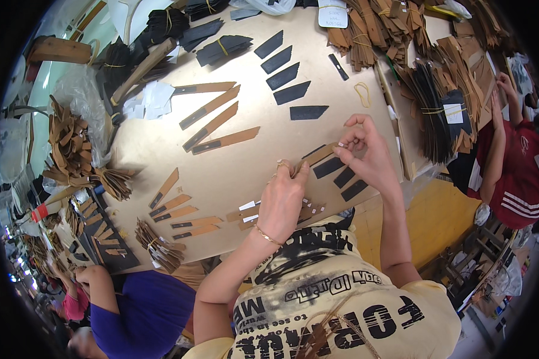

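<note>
Between my hands is a short brown leather strip [321, 155], lying over a row of black leather pieces [328, 168] near the table's front edge. My left hand [283, 200] is closed, its thumb and forefinger pinching the strip's left end. The thumb and forefinger of my right hand [367, 154] meet at the other end, the remaining fingers curled. Brown strips with small white labels [250, 214] lie partly hidden under my left wrist. Farther off, several slanted black leather pieces [282, 76] form a row, and brown strips with dark ends [217, 125] fan out left of them.
More brown strips [182, 212] and a tied bundle [160, 246] lie front left. Black bundles [224, 49] and a wooden-handled tool [142, 73] are at the back left. Tied stacks [434, 110] line the right, by a yellow rubber band [362, 94]. Co-workers sit on both sides.
</note>
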A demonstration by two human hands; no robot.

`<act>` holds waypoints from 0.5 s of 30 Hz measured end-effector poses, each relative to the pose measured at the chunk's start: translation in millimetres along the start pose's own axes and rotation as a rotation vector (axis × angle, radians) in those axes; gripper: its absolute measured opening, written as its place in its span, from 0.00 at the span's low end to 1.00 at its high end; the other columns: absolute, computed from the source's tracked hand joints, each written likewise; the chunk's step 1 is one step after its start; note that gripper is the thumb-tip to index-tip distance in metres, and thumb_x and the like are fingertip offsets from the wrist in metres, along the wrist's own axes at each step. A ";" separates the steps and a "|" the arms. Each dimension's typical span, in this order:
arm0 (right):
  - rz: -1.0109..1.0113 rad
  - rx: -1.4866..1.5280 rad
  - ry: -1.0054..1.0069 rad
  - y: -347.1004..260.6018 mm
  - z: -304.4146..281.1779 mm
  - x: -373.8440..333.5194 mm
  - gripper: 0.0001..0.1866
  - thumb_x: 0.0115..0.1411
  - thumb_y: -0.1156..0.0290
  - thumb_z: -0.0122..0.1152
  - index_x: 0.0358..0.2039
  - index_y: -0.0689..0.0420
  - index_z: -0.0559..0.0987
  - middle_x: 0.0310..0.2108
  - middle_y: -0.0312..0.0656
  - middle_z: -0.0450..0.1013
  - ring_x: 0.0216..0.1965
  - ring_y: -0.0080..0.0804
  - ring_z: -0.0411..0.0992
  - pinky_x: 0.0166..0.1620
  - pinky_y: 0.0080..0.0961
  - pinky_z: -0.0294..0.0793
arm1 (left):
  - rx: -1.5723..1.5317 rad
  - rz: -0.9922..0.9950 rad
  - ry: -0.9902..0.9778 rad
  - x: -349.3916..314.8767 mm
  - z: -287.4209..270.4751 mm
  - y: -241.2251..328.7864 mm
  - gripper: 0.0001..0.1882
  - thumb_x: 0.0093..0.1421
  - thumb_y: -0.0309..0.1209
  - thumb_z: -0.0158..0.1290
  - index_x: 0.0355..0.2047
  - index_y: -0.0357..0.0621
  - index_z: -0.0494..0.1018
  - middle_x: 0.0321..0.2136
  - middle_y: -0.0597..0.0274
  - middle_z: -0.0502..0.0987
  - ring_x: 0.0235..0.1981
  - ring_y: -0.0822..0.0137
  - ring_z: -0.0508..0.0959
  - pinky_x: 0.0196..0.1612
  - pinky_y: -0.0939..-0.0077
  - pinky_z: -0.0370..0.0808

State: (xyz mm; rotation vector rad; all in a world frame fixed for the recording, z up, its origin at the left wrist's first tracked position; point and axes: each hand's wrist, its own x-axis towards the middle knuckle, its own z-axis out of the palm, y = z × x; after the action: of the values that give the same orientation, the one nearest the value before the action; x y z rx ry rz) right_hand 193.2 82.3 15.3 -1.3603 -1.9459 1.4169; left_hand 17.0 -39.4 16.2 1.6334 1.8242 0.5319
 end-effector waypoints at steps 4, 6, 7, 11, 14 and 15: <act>0.017 -0.003 0.008 -0.9 1.7 0.4 0.22 0.54 0.80 0.65 0.47 0.58 0.66 0.25 0.35 0.73 0.27 0.22 0.69 0.33 0.21 0.69 | -0.002 -0.003 -0.005 -0.1 0.6 -0.1 0.26 0.51 0.15 0.53 0.53 0.37 0.75 0.33 0.49 0.67 0.29 0.52 0.76 0.33 0.62 0.76; 0.026 -0.001 0.008 -1.9 2.0 1.0 0.22 0.54 0.80 0.65 0.47 0.58 0.66 0.25 0.35 0.73 0.27 0.21 0.69 0.33 0.21 0.69 | -0.003 -0.005 -0.009 0.2 0.5 -0.3 0.26 0.51 0.15 0.53 0.53 0.37 0.75 0.33 0.50 0.67 0.29 0.52 0.76 0.33 0.62 0.76; 0.024 -0.011 0.008 -2.2 2.0 1.2 0.22 0.53 0.80 0.65 0.47 0.58 0.66 0.25 0.35 0.73 0.27 0.21 0.69 0.33 0.21 0.69 | -0.004 -0.004 -0.010 0.3 0.4 -0.5 0.26 0.51 0.15 0.53 0.53 0.37 0.75 0.33 0.50 0.67 0.30 0.52 0.76 0.33 0.62 0.76; 0.036 -0.006 0.004 -3.0 2.2 1.3 0.23 0.53 0.81 0.65 0.47 0.59 0.66 0.24 0.35 0.73 0.27 0.20 0.69 0.33 0.20 0.70 | -0.011 -0.003 -0.004 0.5 0.7 -0.8 0.26 0.51 0.15 0.53 0.53 0.38 0.75 0.33 0.50 0.67 0.30 0.52 0.76 0.33 0.61 0.76; 0.033 -0.010 0.011 -3.0 2.6 1.9 0.21 0.53 0.81 0.65 0.46 0.59 0.66 0.25 0.36 0.73 0.27 0.21 0.69 0.33 0.21 0.70 | -0.015 -0.005 0.001 0.1 0.6 -1.0 0.26 0.51 0.15 0.53 0.52 0.39 0.76 0.33 0.50 0.67 0.30 0.52 0.76 0.33 0.61 0.76; 0.036 -0.005 0.019 -3.0 2.8 1.9 0.20 0.53 0.81 0.65 0.45 0.59 0.68 0.25 0.37 0.73 0.27 0.22 0.69 0.32 0.21 0.70 | -0.014 -0.008 0.001 0.2 0.5 -0.9 0.25 0.51 0.15 0.53 0.52 0.39 0.76 0.33 0.50 0.67 0.30 0.52 0.76 0.33 0.61 0.76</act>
State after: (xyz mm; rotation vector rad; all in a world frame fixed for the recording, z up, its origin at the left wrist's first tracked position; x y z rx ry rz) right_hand 188.9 82.3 16.3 -1.4127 -1.9239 1.4110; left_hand 16.7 -39.4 15.2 1.6161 1.8235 0.5409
